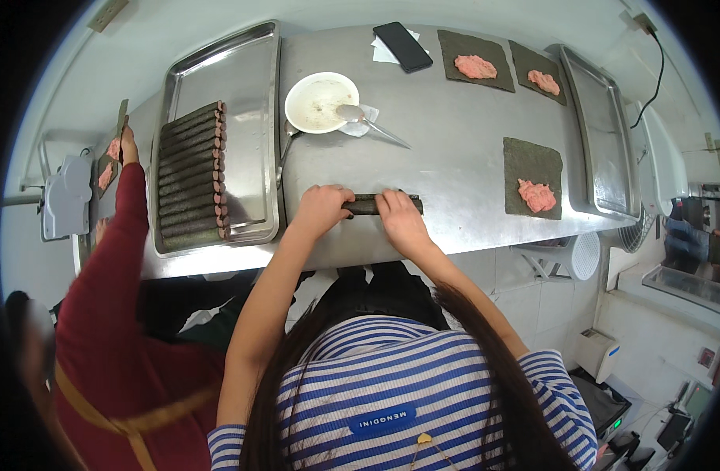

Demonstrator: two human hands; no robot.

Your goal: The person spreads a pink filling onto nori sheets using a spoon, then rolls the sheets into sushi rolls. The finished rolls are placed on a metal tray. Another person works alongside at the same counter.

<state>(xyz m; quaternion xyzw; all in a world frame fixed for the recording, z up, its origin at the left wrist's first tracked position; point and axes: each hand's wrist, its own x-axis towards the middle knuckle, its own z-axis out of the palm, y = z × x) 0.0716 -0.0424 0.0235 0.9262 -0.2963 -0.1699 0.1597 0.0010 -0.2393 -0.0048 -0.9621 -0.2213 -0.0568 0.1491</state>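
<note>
A dark seaweed roll (365,206) lies crosswise on the steel table (438,165), near its front edge. My left hand (322,208) grips its left part with bent fingers, and my right hand (399,216) holds the right part, fingers over the top. Above them sit a white bowl (317,98) of pale contents and a spoon (383,133) on a small white paper. To the right lies a flat seaweed sheet (533,157) with a lump of pink paste (537,196).
At left, a steel tray (254,63) holds several rolls (187,173); beyond it a co-worker's hand (128,145) lifts a sheet. Behind are a phone (402,45) and two pasted sheets (474,47). Another tray (603,133) stands at right, a white stool (580,259) below.
</note>
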